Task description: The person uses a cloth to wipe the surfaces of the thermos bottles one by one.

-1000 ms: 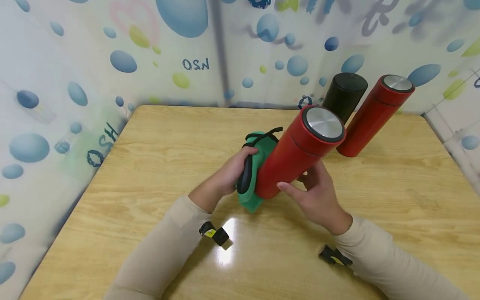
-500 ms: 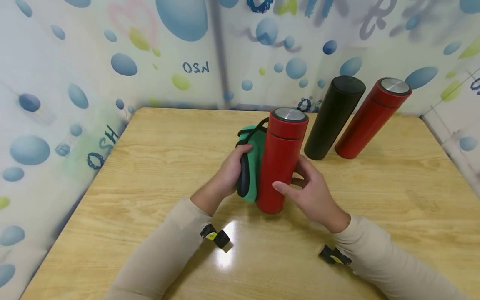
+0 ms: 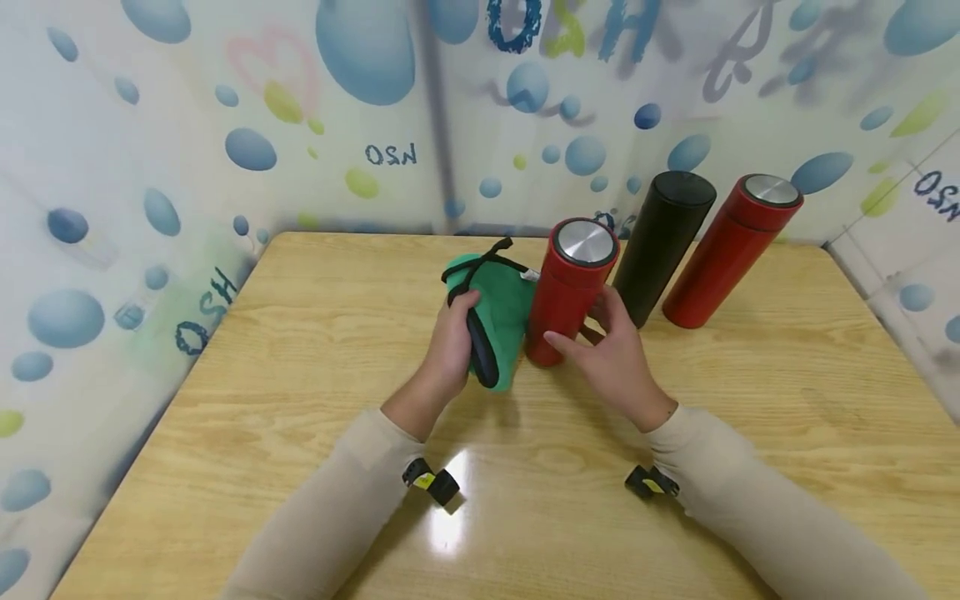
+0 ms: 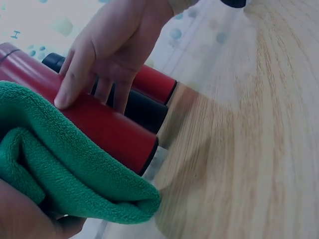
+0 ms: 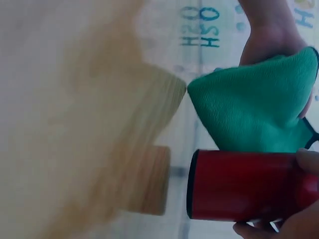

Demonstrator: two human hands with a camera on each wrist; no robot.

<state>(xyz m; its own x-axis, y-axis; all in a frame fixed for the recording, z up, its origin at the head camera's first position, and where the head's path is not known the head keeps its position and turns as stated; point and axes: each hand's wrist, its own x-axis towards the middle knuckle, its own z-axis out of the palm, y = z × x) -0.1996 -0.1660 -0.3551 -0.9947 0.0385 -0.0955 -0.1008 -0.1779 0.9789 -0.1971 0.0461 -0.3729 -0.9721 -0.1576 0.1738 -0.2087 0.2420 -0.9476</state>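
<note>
My left hand [image 3: 450, 343] grips a folded green terry cloth [image 3: 501, 308] that has black trim and a black cord, with the thumb lying over its edge. In the left wrist view the fold of the cloth [image 4: 84, 159] shows thick and fluffy. A red thermos bottle [image 3: 564, 300] with a silver-topped lid is held low on its body by my right hand [image 3: 618, 362], thumb in front and fingers round the far side. The right wrist view shows the black-rimmed base of the bottle [image 5: 239, 184] above the tabletop, the cloth right beside it.
Behind and to the right of my right hand stand a black thermos bottle [image 3: 663, 242] and a second red one [image 3: 727, 258]. A wooden table [image 3: 315, 333] carries everything and meets a patterned wall [image 3: 300, 192] at the back.
The red thermos swung from leaning right to more upright and then moved back on the table. The green cloth has come a little left and its top spreads more. Both hands keep their hold.
</note>
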